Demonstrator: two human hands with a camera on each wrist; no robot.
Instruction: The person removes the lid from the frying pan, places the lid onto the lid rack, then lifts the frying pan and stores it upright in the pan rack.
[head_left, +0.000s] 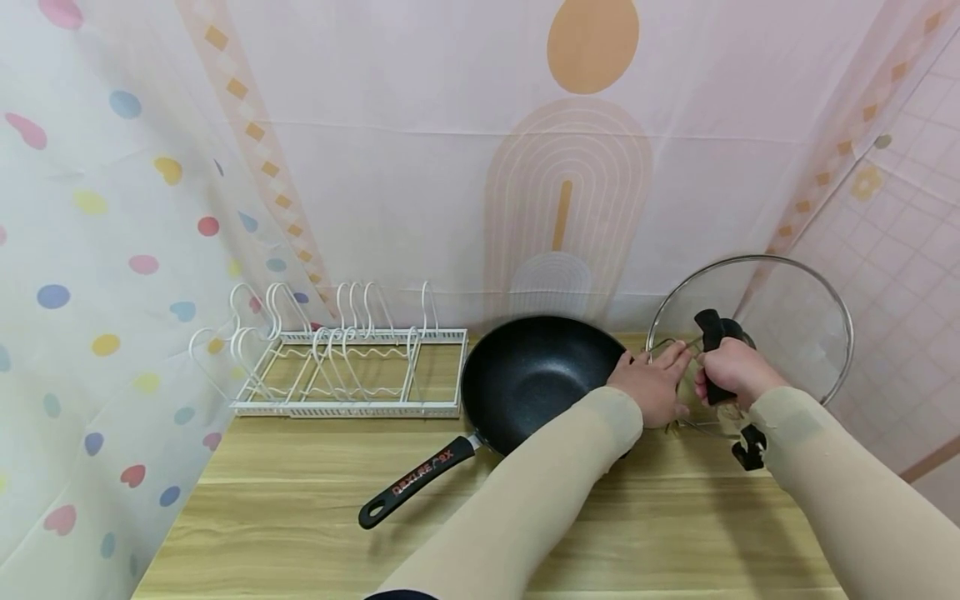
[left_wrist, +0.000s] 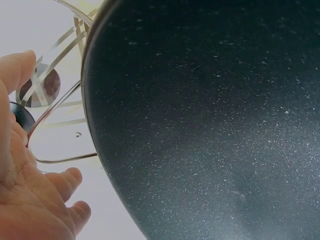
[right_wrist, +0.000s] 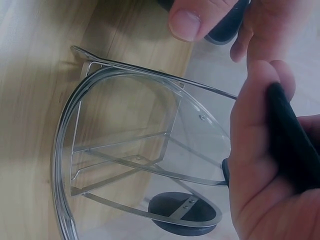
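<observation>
My right hand (head_left: pixel 738 371) grips the black handle (head_left: pixel 708 329) of a glass lid (head_left: pixel 806 342) with a steel rim. The lid stands nearly upright at the right. In the right wrist view, its rim (right_wrist: pixel 59 150) passes by a metal wire stand (right_wrist: pixel 167 145) with a dark oval piece (right_wrist: pixel 182 213). My left hand (head_left: pixel 652 387) reaches over the right side of a black frying pan (head_left: pixel 532 383), fingers extended beside the lid and stand. Its fingers look loose and grip nothing in the left wrist view; whether they touch the stand cannot be told.
A white wire dish rack (head_left: pixel 375 408) stands left of the pan on the wooden table (head_left: pixel 300 500). The pan's black handle (head_left: pixel 420 479) points toward the front left. A small black piece (head_left: pixel 748 450) shows below my right hand. Patterned curtains (head_left: pixel 405 208) hang behind.
</observation>
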